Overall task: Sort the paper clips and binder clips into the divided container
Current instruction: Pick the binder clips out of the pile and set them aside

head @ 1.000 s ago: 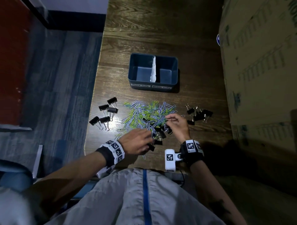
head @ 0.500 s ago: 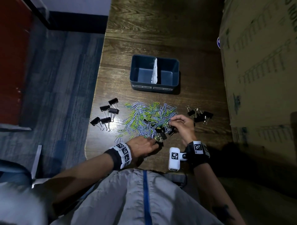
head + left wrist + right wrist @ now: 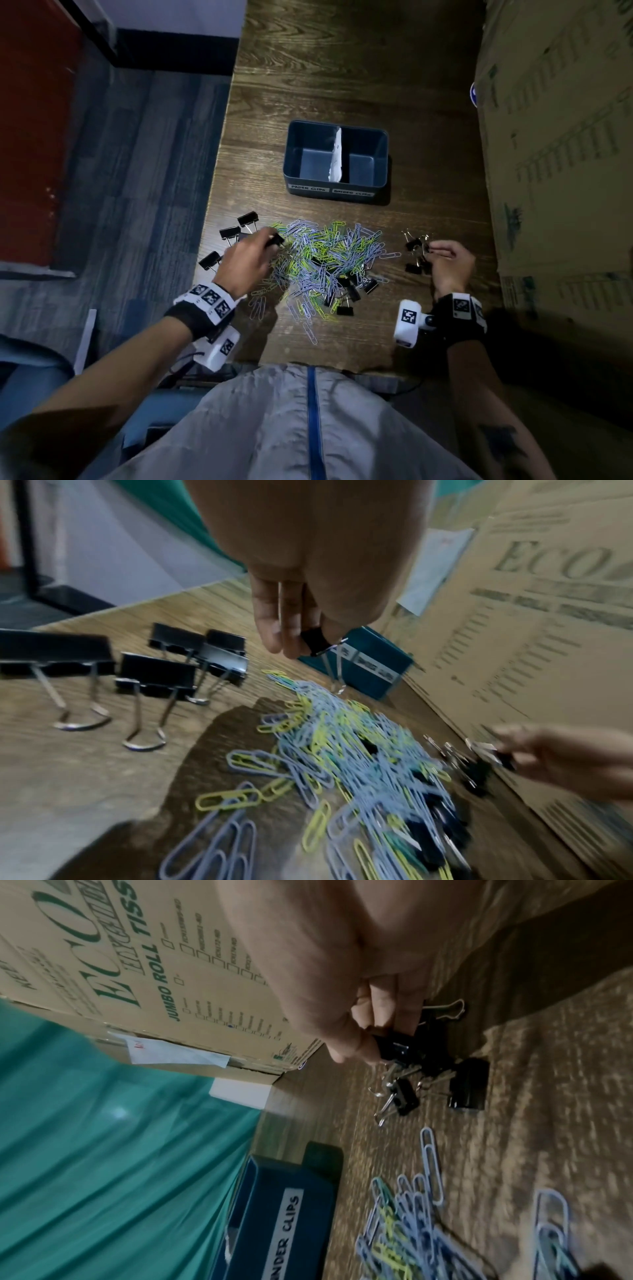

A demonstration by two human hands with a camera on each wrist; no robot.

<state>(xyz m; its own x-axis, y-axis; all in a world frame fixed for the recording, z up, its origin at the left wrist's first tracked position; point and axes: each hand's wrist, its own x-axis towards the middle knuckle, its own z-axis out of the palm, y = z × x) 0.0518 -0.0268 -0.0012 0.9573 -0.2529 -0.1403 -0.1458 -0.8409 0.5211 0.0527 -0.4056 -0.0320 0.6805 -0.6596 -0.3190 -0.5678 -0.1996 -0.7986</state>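
Observation:
A heap of blue and yellow paper clips (image 3: 325, 257) lies mid-table, with several small black binder clips (image 3: 349, 291) mixed in at its near side. My left hand (image 3: 250, 257) pinches a black binder clip (image 3: 316, 641) by the large binder clips (image 3: 236, 228) at the left. My right hand (image 3: 448, 260) pinches a small binder clip (image 3: 392, 1046) over the small-clip cluster (image 3: 416, 253) at the right. The blue divided container (image 3: 337, 190) stands behind, a white divider splitting it; its labels read paper clips left, binder clips right. Both halves look empty.
A tall cardboard carton (image 3: 561, 137) walls the table's right side. The table's left edge (image 3: 214, 192) drops to the blue-grey floor. Bare wood lies beyond the container and along the near edge.
Both hands left the near middle of the heap. The left one moved up-left to the large binder clips holding a clip; the right one moved right to the small-clip cluster.

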